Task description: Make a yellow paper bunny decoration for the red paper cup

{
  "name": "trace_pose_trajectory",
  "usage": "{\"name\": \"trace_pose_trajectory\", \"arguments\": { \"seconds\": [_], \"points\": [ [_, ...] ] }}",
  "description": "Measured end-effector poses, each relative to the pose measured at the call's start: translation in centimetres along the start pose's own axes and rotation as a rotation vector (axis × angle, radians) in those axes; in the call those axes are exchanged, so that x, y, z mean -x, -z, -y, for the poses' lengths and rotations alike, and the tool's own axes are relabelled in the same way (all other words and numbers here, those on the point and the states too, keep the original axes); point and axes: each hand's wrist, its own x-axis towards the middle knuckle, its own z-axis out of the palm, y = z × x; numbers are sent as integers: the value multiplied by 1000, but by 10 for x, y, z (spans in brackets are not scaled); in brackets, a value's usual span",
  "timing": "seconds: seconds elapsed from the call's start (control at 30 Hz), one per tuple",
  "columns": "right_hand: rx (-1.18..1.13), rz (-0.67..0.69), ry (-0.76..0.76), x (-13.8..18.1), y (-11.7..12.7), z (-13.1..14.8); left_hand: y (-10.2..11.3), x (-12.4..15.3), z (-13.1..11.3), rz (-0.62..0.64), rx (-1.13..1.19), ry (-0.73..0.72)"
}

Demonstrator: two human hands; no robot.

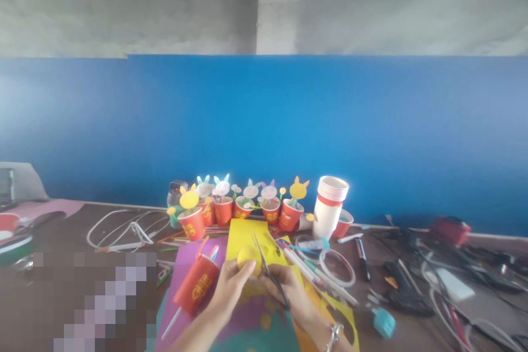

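My left hand [230, 286] pinches a small yellow paper piece [247, 256] over a yellow sheet [247, 234]. My right hand [289, 289] is closed on a pair of scissors [266, 269] whose blades point up at the yellow piece. A red paper cup on a stick [197, 285] lies tipped on the purple sheet [183, 264] just left of my left hand. A bracelet [334, 335] shows on my right wrist.
A row of red cups with paper bunny figures [243, 209] stands by the blue wall [264, 132]. A stack of cups [330, 206], pens [303, 267], a tape ring [337, 267], a glue gun [402, 286] and cables [454, 280] lie right. White cord [124, 228] lies left.
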Motion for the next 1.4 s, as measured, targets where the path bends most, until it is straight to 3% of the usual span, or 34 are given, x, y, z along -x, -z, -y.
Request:
{"name": "trace_pose_trajectory", "arguments": {
  "seconds": [0.67,0.87,1.1,1.4],
  "points": [
    [74,-2,-23,3,1,11,0,0,-3,69,100,-23],
    [57,-8,-26,3,0,13,2,-1,-1,65,89,-14],
    [49,-11,-24,0,0,11,5,-3,11,-30,42,-62],
    [9,12,-37,0,-1,2,5,-5,8,-1,12,-48]
  ]
}}
